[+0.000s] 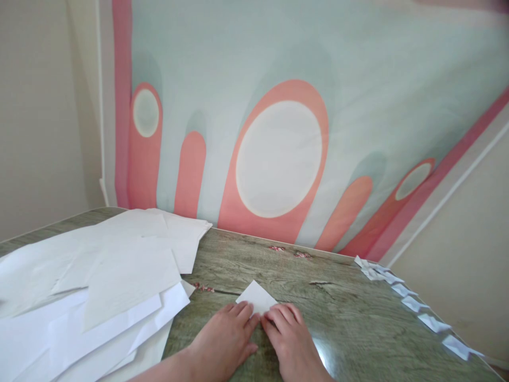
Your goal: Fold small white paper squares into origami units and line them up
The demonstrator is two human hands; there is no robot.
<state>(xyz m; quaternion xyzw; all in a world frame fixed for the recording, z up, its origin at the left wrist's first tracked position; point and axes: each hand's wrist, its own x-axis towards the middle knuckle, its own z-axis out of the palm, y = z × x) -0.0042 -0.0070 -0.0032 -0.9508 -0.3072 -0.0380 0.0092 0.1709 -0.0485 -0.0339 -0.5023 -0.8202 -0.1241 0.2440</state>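
A small piece of white folded paper (pixel 256 296) lies on the table in front of me, its pointed corner facing away. My left hand (pixel 228 334) presses on its near left edge, fingers together and the thumb near the bottom. On the near right edge, my right hand (pixel 289 335) has its fingers bent and pinching the paper. The fingertips of both hands almost meet at the near side, and they hide that part of the paper.
A spread pile of white paper sheets (pixel 131 276) covers the table's left side. Several small folded paper pieces (pixel 435 322) line the right edge. The wood-patterned table (pixel 358 329) meets a wall with a pink and pale green printed hanging (pixel 191 79) at the back.
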